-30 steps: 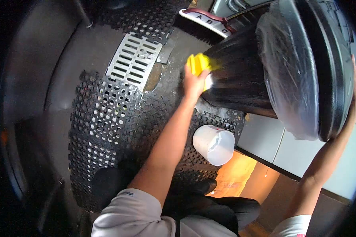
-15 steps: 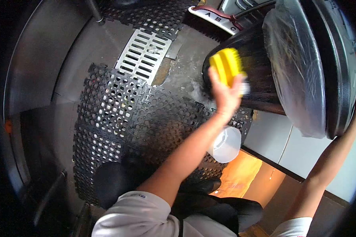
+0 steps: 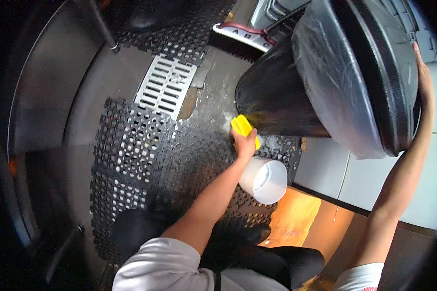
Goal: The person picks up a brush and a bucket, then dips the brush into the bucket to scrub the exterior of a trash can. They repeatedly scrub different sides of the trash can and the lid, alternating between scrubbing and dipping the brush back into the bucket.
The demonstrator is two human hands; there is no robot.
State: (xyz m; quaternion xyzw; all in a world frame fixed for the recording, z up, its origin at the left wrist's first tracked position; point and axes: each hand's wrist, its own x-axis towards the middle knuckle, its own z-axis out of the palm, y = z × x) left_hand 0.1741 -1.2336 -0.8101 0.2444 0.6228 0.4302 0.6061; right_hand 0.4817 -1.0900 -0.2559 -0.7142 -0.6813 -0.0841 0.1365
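Note:
My left hand [image 3: 245,144] is closed around a yellow scrub brush [image 3: 243,125], held beside the lower edge of a black trash bin [image 3: 277,92]. The bin leans sideways, with a clear plastic liner [image 3: 332,82] folded over its rim and a black lid [image 3: 386,72] on top. At the right, my right hand [image 3: 425,82] rests against the outside of the lid, its visible fingers stretched out. Just below my left hand, a translucent plastic container [image 3: 264,179] lies tilted with its mouth toward the lower right.
Perforated black rubber mats [image 3: 131,150] cover part of the wet floor around a white drain grate [image 3: 165,85]. A broom head [image 3: 243,36] marked with letters lies behind the bin. Pale wall tiles [image 3: 323,169] stand at right, and metal equipment [image 3: 48,82] lines the left.
My left hand has moved the brush down and left, from the bin's side to near its lower edge. My right hand appears higher on the lid, and the view has shifted.

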